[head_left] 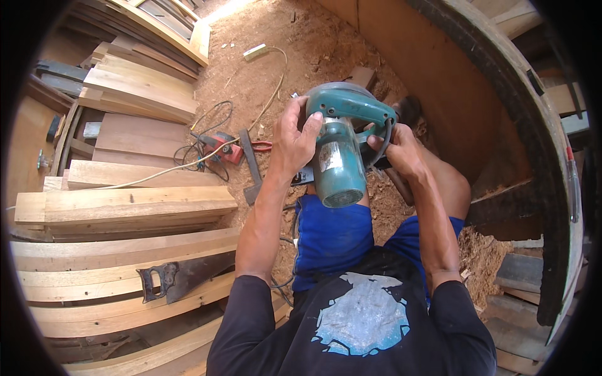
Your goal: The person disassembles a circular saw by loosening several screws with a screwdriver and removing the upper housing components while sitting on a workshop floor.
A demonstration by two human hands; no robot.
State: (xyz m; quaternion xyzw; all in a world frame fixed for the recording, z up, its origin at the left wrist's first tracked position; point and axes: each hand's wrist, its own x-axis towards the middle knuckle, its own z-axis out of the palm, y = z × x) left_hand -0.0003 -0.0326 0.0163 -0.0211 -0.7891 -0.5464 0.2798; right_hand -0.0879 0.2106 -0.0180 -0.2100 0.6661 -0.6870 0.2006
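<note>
Teal power saw [340,168] is between the two hands, above the thighs, over a floor [241,81] strewn with sawdust and shavings. Left grip [296,135] is at the saw's left edge: thumb on the near face, fingers partly hidden past the rim, closed on the body. Right grip [400,150] is at the handle on the saw's right side, thumb visible, hand partly closed around it — how far the fingers wrap cannot be told. Whether the saw also rests on anything: cannot tell.

Appearance: barrel-shaped motor housing angled toward the wearer, scuffed and dusty at its rounded end; pale, worn label on its side; curved upper casing with recessed screw holes; dark cord [387,145] looping down beside the handle.

Nearby — hammer [249,164] and red power tool [223,149] on the floor, left of the saw; handsaw [188,277] across stacked boards [125,207], farther left.
</note>
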